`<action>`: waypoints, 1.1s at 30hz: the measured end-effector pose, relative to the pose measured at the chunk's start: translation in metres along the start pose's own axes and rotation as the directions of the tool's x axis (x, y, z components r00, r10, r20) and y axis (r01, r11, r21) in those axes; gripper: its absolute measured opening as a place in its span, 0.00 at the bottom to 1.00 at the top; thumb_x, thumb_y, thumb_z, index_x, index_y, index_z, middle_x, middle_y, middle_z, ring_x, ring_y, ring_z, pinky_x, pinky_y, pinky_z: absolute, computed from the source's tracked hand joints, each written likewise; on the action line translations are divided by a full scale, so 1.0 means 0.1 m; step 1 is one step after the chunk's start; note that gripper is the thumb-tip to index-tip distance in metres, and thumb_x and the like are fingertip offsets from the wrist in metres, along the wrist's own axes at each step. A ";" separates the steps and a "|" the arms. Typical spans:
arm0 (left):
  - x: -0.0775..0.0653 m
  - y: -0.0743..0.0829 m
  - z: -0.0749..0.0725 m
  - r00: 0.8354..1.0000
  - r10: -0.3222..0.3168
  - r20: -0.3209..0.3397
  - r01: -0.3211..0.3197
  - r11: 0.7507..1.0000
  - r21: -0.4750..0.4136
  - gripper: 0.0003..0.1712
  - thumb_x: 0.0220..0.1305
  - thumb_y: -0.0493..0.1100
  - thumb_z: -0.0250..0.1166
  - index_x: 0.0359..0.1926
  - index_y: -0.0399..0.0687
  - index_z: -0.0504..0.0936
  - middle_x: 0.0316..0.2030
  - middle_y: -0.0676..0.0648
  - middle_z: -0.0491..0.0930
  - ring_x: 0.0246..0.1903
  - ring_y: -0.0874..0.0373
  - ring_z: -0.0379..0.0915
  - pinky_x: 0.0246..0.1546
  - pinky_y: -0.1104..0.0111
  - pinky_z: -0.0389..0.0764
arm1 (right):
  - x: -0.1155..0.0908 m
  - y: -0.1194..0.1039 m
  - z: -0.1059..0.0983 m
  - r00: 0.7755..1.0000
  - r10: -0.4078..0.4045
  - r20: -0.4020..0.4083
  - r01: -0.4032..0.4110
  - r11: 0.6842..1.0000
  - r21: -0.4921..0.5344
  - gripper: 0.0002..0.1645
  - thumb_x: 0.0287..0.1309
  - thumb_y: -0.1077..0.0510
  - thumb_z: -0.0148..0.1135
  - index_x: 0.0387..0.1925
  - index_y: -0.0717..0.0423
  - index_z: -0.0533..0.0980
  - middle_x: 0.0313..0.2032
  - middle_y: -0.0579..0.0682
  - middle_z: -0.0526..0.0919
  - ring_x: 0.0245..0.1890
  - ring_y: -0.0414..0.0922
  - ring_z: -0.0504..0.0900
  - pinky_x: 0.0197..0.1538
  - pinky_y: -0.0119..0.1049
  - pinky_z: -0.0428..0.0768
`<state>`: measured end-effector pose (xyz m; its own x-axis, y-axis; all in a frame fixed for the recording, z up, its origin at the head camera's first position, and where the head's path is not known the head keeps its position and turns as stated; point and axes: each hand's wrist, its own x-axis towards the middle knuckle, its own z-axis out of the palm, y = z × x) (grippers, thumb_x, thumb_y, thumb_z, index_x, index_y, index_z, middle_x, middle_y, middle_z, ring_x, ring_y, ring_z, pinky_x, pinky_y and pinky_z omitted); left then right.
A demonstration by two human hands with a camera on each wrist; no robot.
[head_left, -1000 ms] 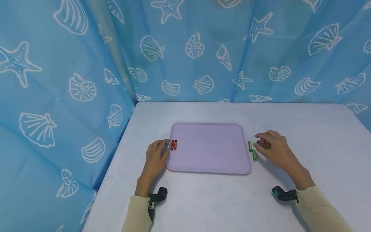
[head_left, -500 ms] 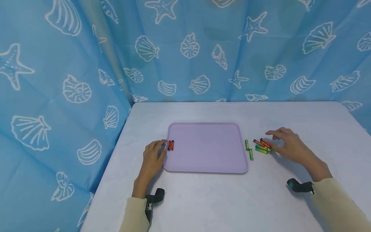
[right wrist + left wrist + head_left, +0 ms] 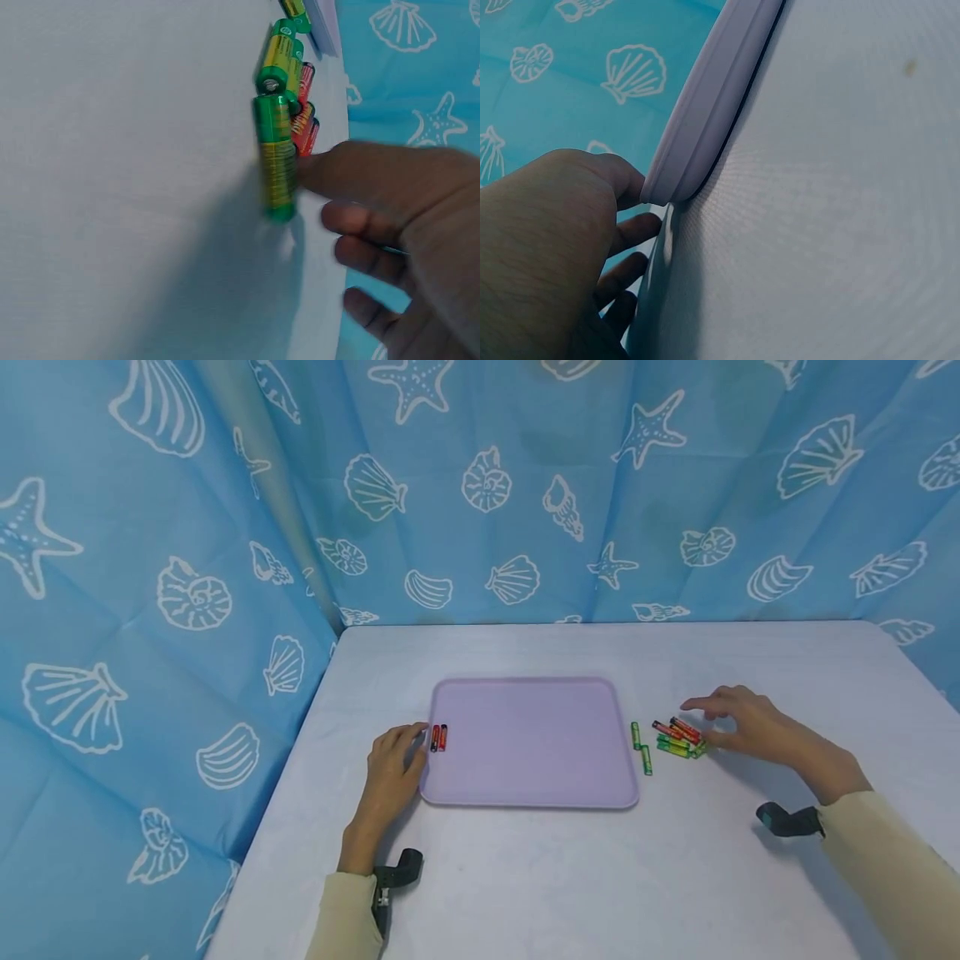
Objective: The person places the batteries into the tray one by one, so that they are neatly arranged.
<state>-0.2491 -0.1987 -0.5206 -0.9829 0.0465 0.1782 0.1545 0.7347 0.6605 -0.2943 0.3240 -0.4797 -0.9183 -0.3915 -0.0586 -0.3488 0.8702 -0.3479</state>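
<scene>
My left hand (image 3: 392,777) rests at the left rim of a lilac tray (image 3: 532,743), thumb and index finger spread along the edge. In the left wrist view its thumb touches the tray's rim (image 3: 697,105). Two red AAA-looking batteries (image 3: 438,738) lie side by side on the tray, just inside that rim. To the right of the tray, my right hand (image 3: 757,731) is beside a small pile of red batteries (image 3: 686,730) and green batteries (image 3: 673,749). Its thumb is right at a green battery (image 3: 275,161), while the index finger stands apart above the pile.
Two more green batteries (image 3: 641,747) lie between the pile and the tray's right edge. A white cloth covers the table (image 3: 540,877). Blue shell-print curtains (image 3: 480,493) hang behind it and on the left. Each wrist carries a black camera mount (image 3: 787,820).
My right hand has drawn back to the right from over the pile, its fingers spread apart, and the batteries now show. My left hand stays at the tray's rim. The head view has shifted slightly.
</scene>
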 end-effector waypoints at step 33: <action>0.01 0.00 0.01 1.000 0.007 -0.013 -0.007 1.000 0.018 0.23 0.74 0.43 0.57 0.67 0.50 0.75 0.63 0.42 0.71 0.67 0.42 0.57 0.69 0.46 0.52 | 0.00 -0.23 -0.16 0.997 -0.032 -0.069 0.032 0.999 -0.005 0.32 0.55 0.56 0.74 0.59 0.63 0.76 0.43 0.54 0.78 0.45 0.53 0.75 0.48 0.55 0.80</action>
<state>-0.2502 -0.1981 -0.5211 -0.9804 0.0426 0.1923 0.1592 0.7466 0.6460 -0.2893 0.3086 -0.4572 -0.9172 -0.3980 0.0169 -0.3789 0.8587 -0.3451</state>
